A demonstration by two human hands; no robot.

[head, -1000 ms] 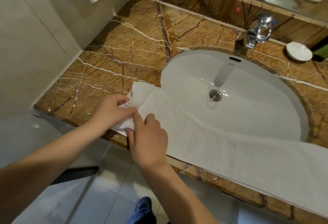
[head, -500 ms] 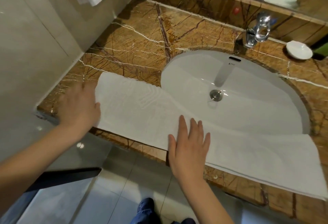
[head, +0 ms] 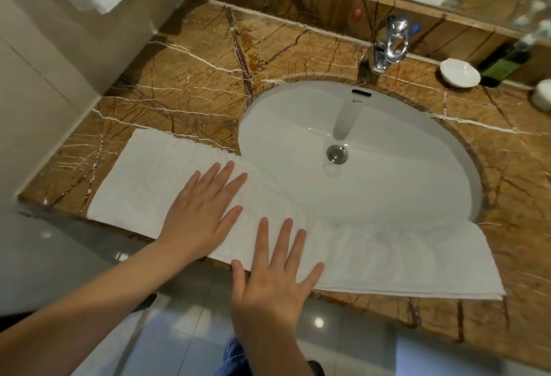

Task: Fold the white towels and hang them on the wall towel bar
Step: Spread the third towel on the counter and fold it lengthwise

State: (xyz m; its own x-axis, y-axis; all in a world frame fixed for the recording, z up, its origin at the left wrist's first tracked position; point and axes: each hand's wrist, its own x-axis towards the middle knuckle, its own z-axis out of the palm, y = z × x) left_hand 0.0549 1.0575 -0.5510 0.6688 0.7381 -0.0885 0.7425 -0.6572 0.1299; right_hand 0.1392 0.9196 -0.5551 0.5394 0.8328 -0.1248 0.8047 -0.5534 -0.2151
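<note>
A long white towel (head: 387,256) lies flat across the bottom middle, over the front of the brown counter (head: 193,77) and the sink (head: 402,173). The left hand (head: 202,214) and right hand (head: 274,280) press on it, fingers spread. The tiny sink writing (head: 357,102) is too small to read.

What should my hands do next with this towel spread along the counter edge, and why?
Probably sweep the right hand toward the towel's right end. It and the left hand lie flat on the white towel near its middle, and faint ripples show to the right, by the front rim of the sink. Smoothing them first should give a cleaner fold.
</note>
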